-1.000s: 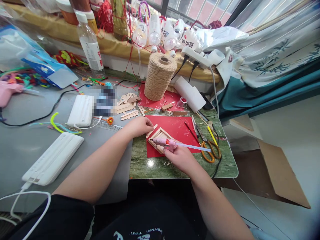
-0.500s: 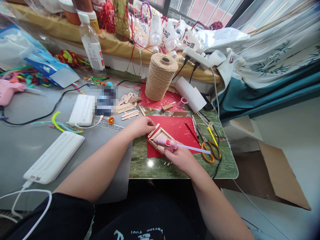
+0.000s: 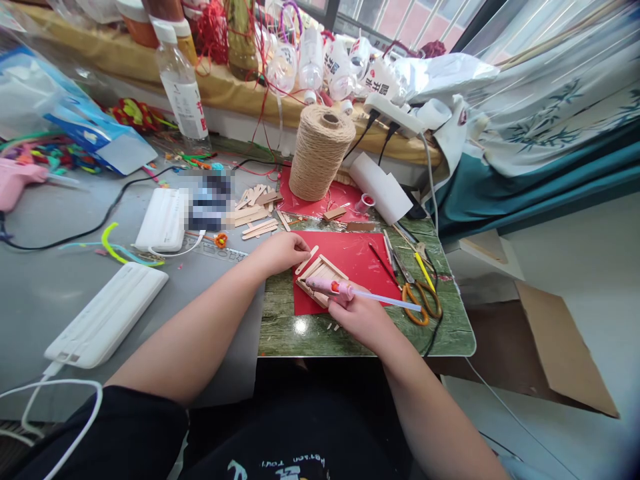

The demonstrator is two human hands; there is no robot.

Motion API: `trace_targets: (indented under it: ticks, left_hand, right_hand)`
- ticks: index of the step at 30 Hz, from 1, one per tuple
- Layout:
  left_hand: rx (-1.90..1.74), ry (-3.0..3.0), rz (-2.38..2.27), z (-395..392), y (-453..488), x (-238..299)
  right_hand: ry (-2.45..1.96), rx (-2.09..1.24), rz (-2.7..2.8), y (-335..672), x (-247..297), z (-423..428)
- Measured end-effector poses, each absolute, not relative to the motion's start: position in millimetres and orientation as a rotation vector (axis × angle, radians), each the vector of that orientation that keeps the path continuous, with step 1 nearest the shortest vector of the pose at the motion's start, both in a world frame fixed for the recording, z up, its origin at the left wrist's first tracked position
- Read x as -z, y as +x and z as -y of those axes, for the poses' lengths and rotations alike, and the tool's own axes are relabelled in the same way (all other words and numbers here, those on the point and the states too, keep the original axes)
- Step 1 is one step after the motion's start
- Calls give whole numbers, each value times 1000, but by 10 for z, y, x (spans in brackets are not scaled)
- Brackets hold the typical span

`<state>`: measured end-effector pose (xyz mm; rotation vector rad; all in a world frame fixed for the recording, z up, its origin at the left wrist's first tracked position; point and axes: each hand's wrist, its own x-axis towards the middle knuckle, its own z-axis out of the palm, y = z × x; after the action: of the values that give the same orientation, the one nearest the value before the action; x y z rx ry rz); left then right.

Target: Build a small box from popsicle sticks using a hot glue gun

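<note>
My right hand (image 3: 361, 312) is wrapped round a pink hot glue gun (image 3: 327, 287), with a long clear glue stick (image 3: 387, 299) poking out of its back end. Its nozzle side points left, over a small frame of wooden craft sticks (image 3: 327, 268) lying on a red sheet (image 3: 363, 252). The gun's body and my hand cover part of that frame. At the sheet's left edge, my left hand (image 3: 287, 253) pinches a single craft stick (image 3: 307, 261), tilted beside the frame and apart from it. The fingertips partly hide behind the hand.
Scissors (image 3: 417, 303), a yellow pen (image 3: 425, 272) and a dark pencil (image 3: 384, 265) lie right of the sheet. Behind stand a twine spool (image 3: 320, 153) and loose craft sticks (image 3: 255, 212). White power banks (image 3: 107, 317) and another pink glue gun (image 3: 17, 183) are at left.
Almost nothing differs; both hands, the glue gun and the craft stick keep their places. The whole view has shifted very slightly.
</note>
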<state>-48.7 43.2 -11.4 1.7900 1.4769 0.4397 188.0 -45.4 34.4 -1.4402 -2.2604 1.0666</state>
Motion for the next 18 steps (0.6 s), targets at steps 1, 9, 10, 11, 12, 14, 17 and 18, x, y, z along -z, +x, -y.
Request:
trace_targets:
  ticks: [1,9,10,11,12,14,17,18]
  left_hand:
    - [-442,1786,-1479,-431,-489,113]
    - [-405,1713,-1414,-425,-466,152]
    - [-406,1705,-1412,-427,-463,163]
    - [-410,1701,-1413,-430,-461,173]
    - [-414,1700,-1414,-433,-460,182]
    - [-412,1703,-1411,-439,-458,191]
    - [-399,1707,-1412,-441,-449,176]
    - [-397,1712,-1416,-439,-444,164]
  right_hand:
    - [-1439,-1068,2250,1892,-350,457]
    - [-1379,-1200,2121,2005,-320,492]
    - [-1387,-1202,2111,2007,-301,500]
    - [-1393,-1198,2098,2007,-284,507]
    - [-1393,-1196,2084,2005,-269,514]
    - [-1364,-1210,2065,1999,-251,524]
    - [-1356,-1212,2060,1996,-233,535]
    - [-1371,-1197,2058,1997,-224,538]
